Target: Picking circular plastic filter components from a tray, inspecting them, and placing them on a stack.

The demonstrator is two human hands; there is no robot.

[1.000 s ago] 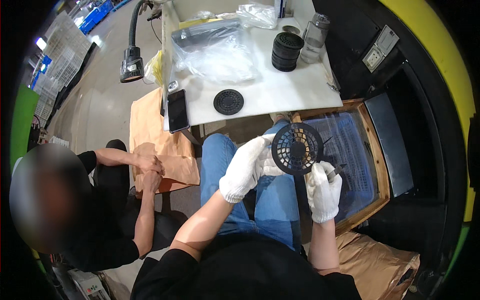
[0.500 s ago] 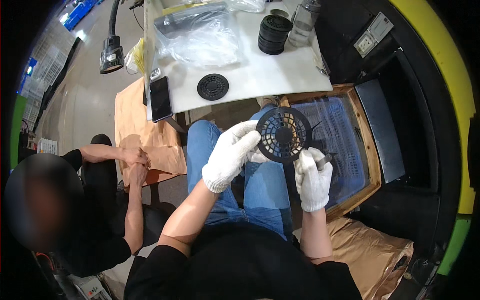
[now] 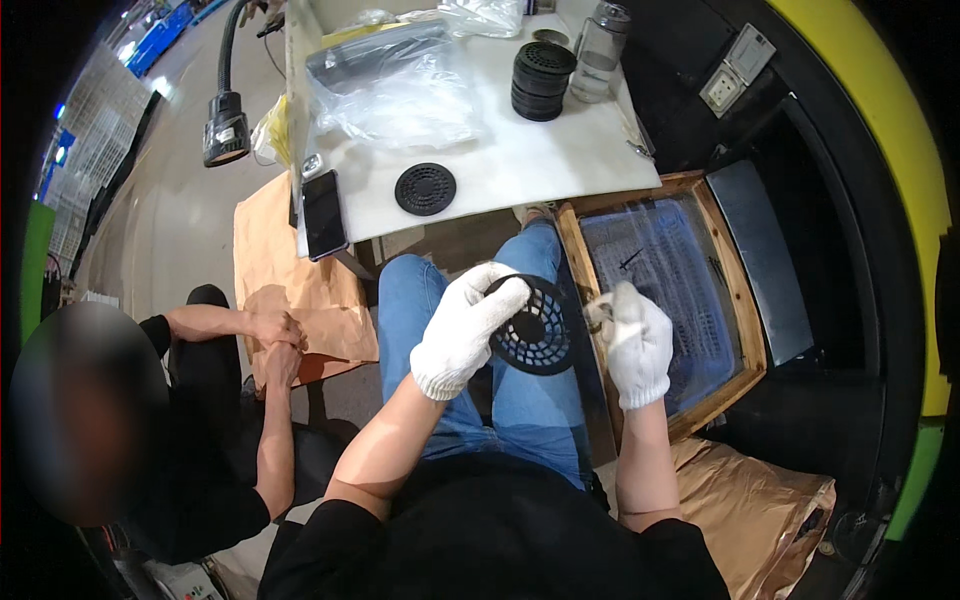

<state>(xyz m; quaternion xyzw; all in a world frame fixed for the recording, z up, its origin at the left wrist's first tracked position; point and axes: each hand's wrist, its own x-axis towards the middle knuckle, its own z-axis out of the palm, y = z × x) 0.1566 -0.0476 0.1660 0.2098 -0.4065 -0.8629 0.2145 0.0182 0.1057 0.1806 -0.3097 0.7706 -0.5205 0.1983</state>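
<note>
A round black plastic grille (image 3: 527, 326) with rings of slots hangs tilted over my lap. My left hand (image 3: 455, 335), in a white knit glove, pinches its upper left edge between thumb and fingers. To the right, apart from the grille, is my right hand (image 3: 638, 345), also gloved and closed. Its fingertips are smeared by motion, and what they hold cannot be made out. Another black grille (image 3: 425, 189) lies flat near the front edge of the white table (image 3: 530, 165). Farther back stands a stack of black grilles (image 3: 541, 85).
Beside my right leg, a wooden frame (image 3: 745, 300) surrounds a blue plastic crate (image 3: 665, 290). On the table are plastic bags (image 3: 400, 105), a clear bottle (image 3: 600, 55) and a phone (image 3: 323, 215). A seated person (image 3: 190, 440) is at left, near a lamp (image 3: 226, 130) and brown paper (image 3: 275, 240).
The grille has moved down and left in my left hand and is now more tilted. My right hand has come away from its edge, and the dark piece seen at that hand no longer shows.
</note>
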